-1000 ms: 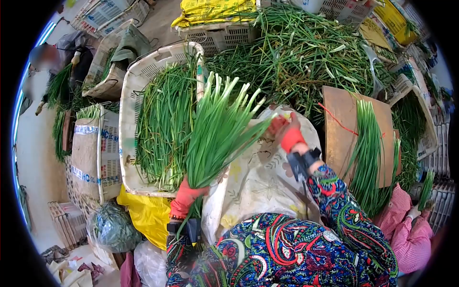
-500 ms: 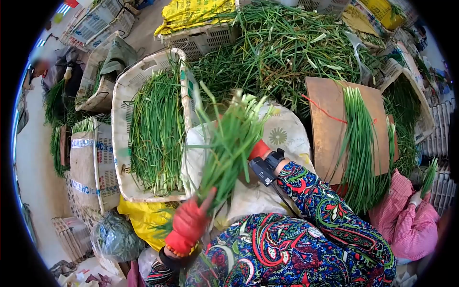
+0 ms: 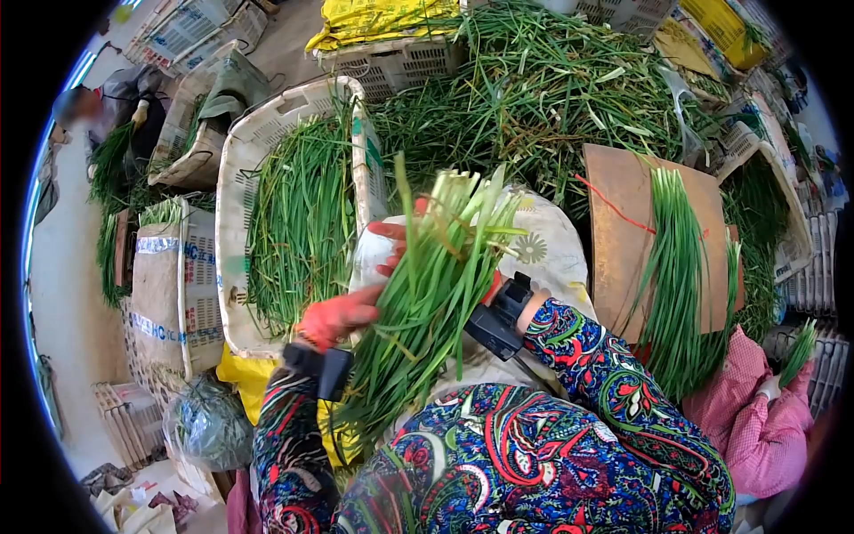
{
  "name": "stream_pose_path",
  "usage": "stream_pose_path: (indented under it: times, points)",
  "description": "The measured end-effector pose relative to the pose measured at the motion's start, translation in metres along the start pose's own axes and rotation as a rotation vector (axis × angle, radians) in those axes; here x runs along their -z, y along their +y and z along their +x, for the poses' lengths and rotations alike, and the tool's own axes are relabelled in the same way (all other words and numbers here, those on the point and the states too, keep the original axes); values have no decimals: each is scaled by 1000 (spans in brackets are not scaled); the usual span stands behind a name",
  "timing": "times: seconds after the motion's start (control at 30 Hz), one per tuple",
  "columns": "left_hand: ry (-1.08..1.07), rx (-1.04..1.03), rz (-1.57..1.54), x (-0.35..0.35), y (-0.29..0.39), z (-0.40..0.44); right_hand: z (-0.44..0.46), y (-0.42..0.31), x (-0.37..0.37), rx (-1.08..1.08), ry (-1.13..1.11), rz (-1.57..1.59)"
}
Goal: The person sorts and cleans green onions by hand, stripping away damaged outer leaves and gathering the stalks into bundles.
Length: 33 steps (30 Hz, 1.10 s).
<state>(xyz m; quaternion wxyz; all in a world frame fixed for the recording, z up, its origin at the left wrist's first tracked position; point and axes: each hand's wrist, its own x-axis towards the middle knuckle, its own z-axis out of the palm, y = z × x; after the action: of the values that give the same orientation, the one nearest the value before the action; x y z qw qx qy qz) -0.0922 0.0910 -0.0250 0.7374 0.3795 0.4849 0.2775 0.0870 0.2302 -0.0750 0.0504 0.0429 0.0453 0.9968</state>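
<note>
A loose bunch of Chinese chives [image 3: 436,267] stands in front of me, pale stem ends up and green leaves hanging down towards my lap. My right hand [image 3: 391,245], in a red glove, is wrapped round it from behind; its fingers show at the bunch's left side, and the rest is mostly hidden. At the left edge of the leaves is my gloved left hand [image 3: 340,316], fingers stretched towards the bunch and slightly blurred. Under the bunch lies a whitish covered surface [image 3: 547,245] with a flower print.
A white crate [image 3: 233,303] of chives stands at left. A large chive heap [image 3: 551,98] lies ahead. On the right, a brown board [image 3: 614,258] with a red string carries a chive bundle [image 3: 672,258]. A person's pink checked sleeve [image 3: 756,427] is at lower right.
My left hand has moved up and left from the lower leaves to the bunch's left side. More of my right hand's fingers show round the stems. The view has shifted slightly.
</note>
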Motion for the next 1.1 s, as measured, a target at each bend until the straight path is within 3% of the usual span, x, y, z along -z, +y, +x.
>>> stream_pose_path:
  times: [0.03, 0.1, 0.2, 0.23, 0.3, 0.37, 0.43, 0.47, 0.5, 0.57, 0.63, 0.67, 0.7, 0.77, 0.8, 0.83, 0.9, 1.1]
  points:
    - [-31, -5, -29, 1, -35, 11, 2, 0, -1, -3, 30, -24]
    - [351, 36, 198, -20, -46, -3, 3, -4, -2, 15, 124, -91]
    - [373, 27, -266, -37, -57, -24, -6, -22, -5, 135, 339, -318]
    - [391, 26, -431, -44, -65, -33, -12, -34, -5, 213, 428, -492]
    - [477, 88, -464, -44, -113, -48, -34, -69, -3, 408, 579, -932]
    - [521, 43, -649, -65, -102, -65, -60, -101, -5, 629, 607, -642]
    - [446, 81, -934, -70, -116, -69, -80, -98, -34, 833, 815, -791]
    - [398, 51, -1083, -78, -105, -69, -89, -87, -54, 802, 731, -885]
    - [340, 19, -1224, -85, -94, -70, -86, -67, -77, 727, 802, -1144]
    - [306, -23, -1243, -85, -100, -68, -72, -38, -115, 470, 425, -2140]
    - [303, 3, -1227, -88, -88, -67, -51, -11, -133, 322, 48, -2593]
    - [198, -102, -1205, -85, -91, -66, -44, 1, -136, 279, -87, -2685]
    - [215, -54, -1168, -84, -88, -64, -35, 12, -137, 229, -229, -2767]
    - [330, 71, -1303, -95, -50, -65, -22, 31, -136, 163, -369, -2759]
    - [288, 84, -1343, -96, -39, -65, -16, 38, -135, 130, -442, -2752]
    - [294, 102, -1101, -92, -36, -63, -9, 42, -132, 88, -492, -2741]
    - [294, 123, -925, -94, -23, -66, 0, 45, -120, -10, -578, -2726]
    - [333, 158, -978, -97, -22, -62, 5, 45, -74, 170, -804, -2484]
